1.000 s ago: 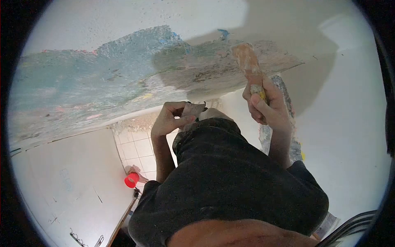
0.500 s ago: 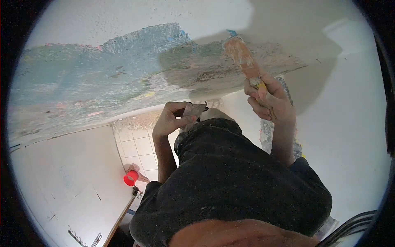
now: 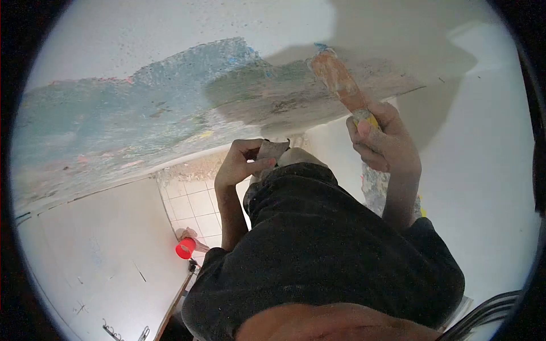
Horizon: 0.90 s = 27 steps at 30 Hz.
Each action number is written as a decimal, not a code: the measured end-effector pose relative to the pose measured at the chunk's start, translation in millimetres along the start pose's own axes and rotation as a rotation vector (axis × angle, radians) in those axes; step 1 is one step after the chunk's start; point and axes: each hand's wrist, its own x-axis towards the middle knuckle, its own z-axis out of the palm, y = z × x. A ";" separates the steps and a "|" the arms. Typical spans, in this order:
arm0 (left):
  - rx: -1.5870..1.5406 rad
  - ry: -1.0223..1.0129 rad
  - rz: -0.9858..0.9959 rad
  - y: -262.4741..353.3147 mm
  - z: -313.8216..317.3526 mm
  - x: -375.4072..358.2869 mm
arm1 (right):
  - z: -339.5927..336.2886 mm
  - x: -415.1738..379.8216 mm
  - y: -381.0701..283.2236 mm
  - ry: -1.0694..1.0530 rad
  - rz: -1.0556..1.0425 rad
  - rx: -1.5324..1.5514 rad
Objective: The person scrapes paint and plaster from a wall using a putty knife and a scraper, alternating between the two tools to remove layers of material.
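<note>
My right hand (image 3: 389, 142) is wrapped round the yellow handle of a putty knife (image 3: 338, 79). Its long blade is smeared with whitish paste, and the tip lies right at the upper edge of a scraped patch (image 3: 170, 96) on the wall. Blue flakes (image 3: 322, 46) show just beyond the tip. Lower and to the left, close to my body, my left hand (image 3: 242, 162) pinches a flat greyish piece (image 3: 273, 150) between thumb and fingers. It looks thin, with a straight upper edge, but I cannot tell its kind.
White wall (image 3: 478, 148) rises on the right, with a rough bare strip (image 3: 375, 190) behind my right forearm. Below, a red container (image 3: 185, 248) stands on the tiled floor (image 3: 190, 199). Hooks (image 3: 111, 331) hang at the lower left; dark cables (image 3: 483, 312) run at the lower right.
My right hand has moved slightly right and down with the putty knife, its tip staying near the patch's edge. The left hand keeps its pinch. The whole view has shifted a little.
</note>
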 end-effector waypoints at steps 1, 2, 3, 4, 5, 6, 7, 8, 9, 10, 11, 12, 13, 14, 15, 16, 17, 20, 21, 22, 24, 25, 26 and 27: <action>-0.017 -0.015 0.022 -0.5 2.7 0.3 | -1.3 0.0 -0.2 0.004 -0.013 -0.027; -0.027 -0.024 0.050 0.4 4.5 2.5 | -1.8 0.0 -1.4 0.009 -0.026 -0.054; -0.037 -0.026 0.080 1.6 5.6 4.4 | -1.2 1.5 -9.9 -0.009 0.012 0.007; -0.055 -0.024 0.069 4.0 6.4 3.9 | 0.5 1.2 -13.4 -0.024 0.057 0.074; -0.020 -0.022 0.054 3.9 3.7 3.9 | -2.2 1.6 -11.9 -0.030 0.079 0.043; 0.010 -0.026 0.042 3.3 2.2 5.8 | -8.6 2.2 -11.0 -0.031 0.103 0.008; 0.042 -0.036 0.025 3.1 2.6 5.6 | -11.1 1.5 -10.9 -0.030 0.114 -0.009; 0.020 -0.039 0.041 4.8 2.9 7.2 | -13.6 0.6 -10.9 -0.029 0.125 -0.026; -0.001 -0.033 0.059 6.2 3.3 7.5 | -14.4 3.3 -12.6 -0.041 0.120 -0.033; -0.023 -0.023 0.070 7.0 3.0 4.5 | -13.2 4.2 -12.7 -0.057 0.120 -0.035; -0.023 -0.023 0.047 6.7 1.3 1.6 | -9.7 3.8 -12.0 -0.048 0.132 0.028; -0.025 -0.021 0.033 6.9 -0.8 2.8 | -7.2 5.0 -13.0 -0.040 0.139 0.084; -0.027 -0.025 0.016 11.2 0.8 3.7 | -6.6 3.8 -13.2 -0.027 0.149 0.142; -0.034 -0.009 -0.013 16.0 5.1 2.3 | -9.8 0.6 -11.9 -0.033 0.146 0.118; -0.039 0.012 -0.033 23.1 8.3 2.5 | -15.1 0.6 -11.0 -0.044 0.137 0.090; -0.045 0.040 -0.052 29.0 10.7 2.1 | -17.9 1.9 -11.0 -0.063 0.128 0.061; -0.031 0.056 -0.036 26.4 9.8 1.2 | -15.7 4.3 -11.5 -0.064 0.133 0.051; -0.009 0.092 0.000 18.6 11.8 1.1 | -12.3 5.7 -13.3 -0.030 0.158 0.024; -0.012 0.101 0.002 19.1 13.7 -1.1 | -12.8 1.9 -11.9 0.003 0.173 0.021; -0.013 0.111 0.010 20.1 14.3 -1.5 | -13.1 0.9 -11.5 0.033 0.183 0.015; -0.027 0.112 0.026 16.9 13.5 -2.4 | -10.2 6.8 -14.5 -0.018 0.189 -0.035; -0.036 0.105 0.022 17.5 15.4 -5.7 | -8.1 6.4 -13.3 -0.036 0.200 -0.053; -0.030 0.107 0.009 20.1 18.0 -6.6 | -8.9 6.7 -11.8 -0.045 0.184 -0.039; -0.023 0.110 0.002 25.3 19.6 -5.3 | -10.8 8.7 -10.6 -0.054 0.162 -0.029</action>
